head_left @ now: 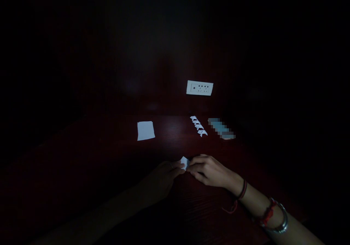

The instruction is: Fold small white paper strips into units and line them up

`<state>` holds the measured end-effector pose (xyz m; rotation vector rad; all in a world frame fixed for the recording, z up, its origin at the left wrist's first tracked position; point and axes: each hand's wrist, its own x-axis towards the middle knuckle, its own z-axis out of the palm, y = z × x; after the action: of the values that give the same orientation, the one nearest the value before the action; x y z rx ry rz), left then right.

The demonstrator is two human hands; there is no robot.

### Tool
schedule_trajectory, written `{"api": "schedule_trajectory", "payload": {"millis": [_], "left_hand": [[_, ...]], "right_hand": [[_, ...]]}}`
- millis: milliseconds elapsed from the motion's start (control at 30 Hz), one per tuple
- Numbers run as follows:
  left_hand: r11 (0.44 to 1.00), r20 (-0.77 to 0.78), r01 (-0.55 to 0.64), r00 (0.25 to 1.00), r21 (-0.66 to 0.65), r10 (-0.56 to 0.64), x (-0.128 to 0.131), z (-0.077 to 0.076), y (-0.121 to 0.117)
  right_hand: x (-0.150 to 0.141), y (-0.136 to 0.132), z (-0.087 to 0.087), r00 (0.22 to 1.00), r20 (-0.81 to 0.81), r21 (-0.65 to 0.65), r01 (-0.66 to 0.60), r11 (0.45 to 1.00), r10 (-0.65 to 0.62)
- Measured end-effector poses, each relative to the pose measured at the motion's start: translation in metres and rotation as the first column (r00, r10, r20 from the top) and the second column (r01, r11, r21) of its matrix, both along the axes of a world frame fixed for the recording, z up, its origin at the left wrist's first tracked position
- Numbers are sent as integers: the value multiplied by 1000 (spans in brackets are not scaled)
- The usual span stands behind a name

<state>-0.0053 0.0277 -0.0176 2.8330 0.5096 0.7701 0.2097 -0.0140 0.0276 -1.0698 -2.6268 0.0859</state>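
Between my two hands is a small piece of folded white paper [184,161], held just above or on the dark red table. My left hand [166,174], in deep shadow, pinches its left and lower edge. From the other side my right hand [209,170] grips the right edge with thumb and fingers. Beyond the hands, a row of several small folded white paper pieces [198,125] runs away from me. To the left lies a stack of square white paper [146,131].
A phone-like flat object [221,129], blurred out by blocks, lies right of the folded row. On the wall behind the table [169,128] is a white socket panel [199,88]. Most of the surroundings are too dark to make out.
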Motion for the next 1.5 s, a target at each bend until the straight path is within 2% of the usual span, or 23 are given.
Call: {"api": "schedule_trajectory", "payload": {"millis": [300,500,667,833,967,1200,1333,1500], "left_hand": [[1000,10,15,1000,-5,-15,-1,0,-1],[1000,-2,-15,1000,-27,15,-4,1,-4],[999,-25,-18,1000,-36,17,-5,2,-4],[996,-4,13,1000,-85,-13,-5,3,-5],[999,-33,-22,999,-40,20,-5,3,-5],[999,-84,-34,996,24,36,-3,0,-1],[998,-64,-28,997,58,32,-2,1,-1],[988,-45,-120,991,101,125,-2,0,-2]], "right_hand": [[-2,2,1,998,60,39,-26,999,24],[-5,2,4,999,17,2,-28,1000,28],[-2,4,-1,1000,-2,4,1,1000,-1],[13,7,-4,985,-162,-68,44,997,-55],[20,10,-4,989,-147,-80,-7,997,-5],[14,21,-12,999,-26,61,-37,997,38],[12,23,-13,996,59,148,-70,986,62],[8,23,-13,985,172,228,-57,972,18]]}}
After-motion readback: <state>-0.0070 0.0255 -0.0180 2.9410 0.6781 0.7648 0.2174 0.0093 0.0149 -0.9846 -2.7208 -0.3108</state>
